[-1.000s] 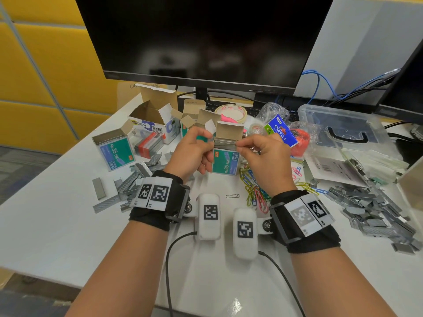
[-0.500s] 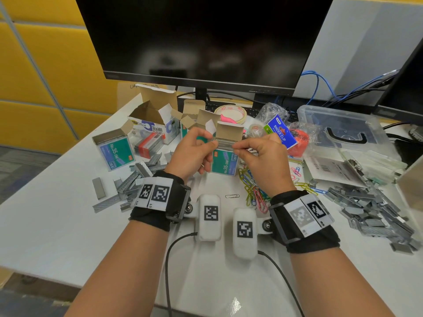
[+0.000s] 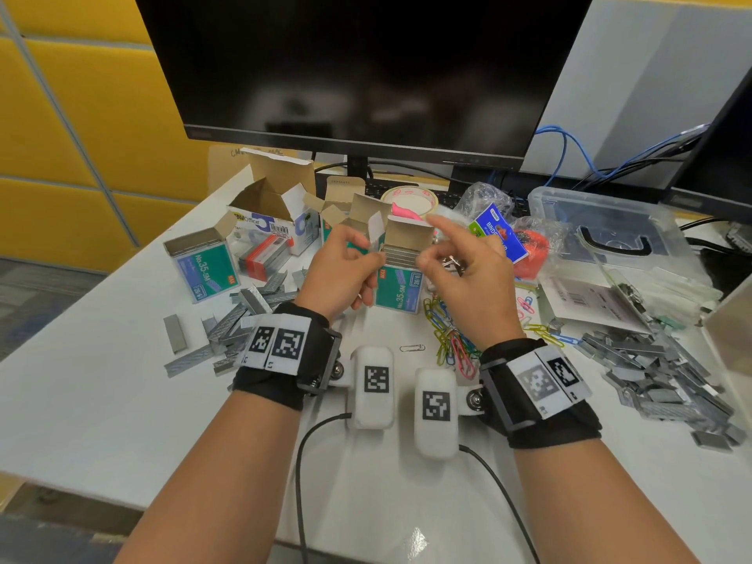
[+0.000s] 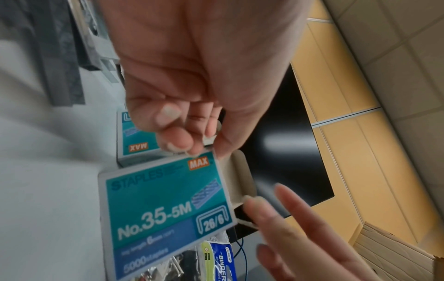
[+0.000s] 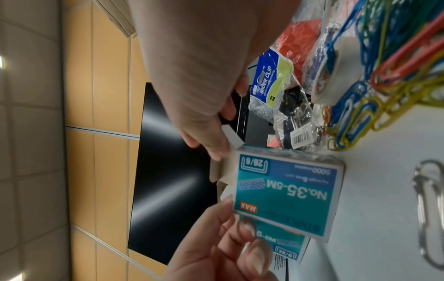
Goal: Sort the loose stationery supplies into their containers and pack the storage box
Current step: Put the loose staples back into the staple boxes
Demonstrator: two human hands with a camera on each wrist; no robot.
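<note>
White desk (image 3: 81, 400) under a dark monitor (image 3: 358, 63) filled my head view: my left hand (image 3: 342, 270) pinched a side flap of the open staple box (image 3: 401, 278) at centre, my right hand (image 3: 468, 274) at 3 o'clock, fingers loosely spread. Left wrist: fingertips (image 4: 177, 146) pinched a flap at the box's (image 4: 165, 207) 12 o'clock. Right wrist: my hand's (image 5: 201, 98) fingers sat at the box's (image 5: 286, 192) 11 o'clock; whether they gripped a flap, I couldn't tell.

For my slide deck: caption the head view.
Left hand and right hand at an open, staple-filled MAX No.35-5M staples box.

Dark monitor (image 3: 358, 63) on a white desk (image 3: 101, 384), blue cables (image 3: 569, 152) (trailing behind), yellow wall panels (image 3: 81, 128)
</note>
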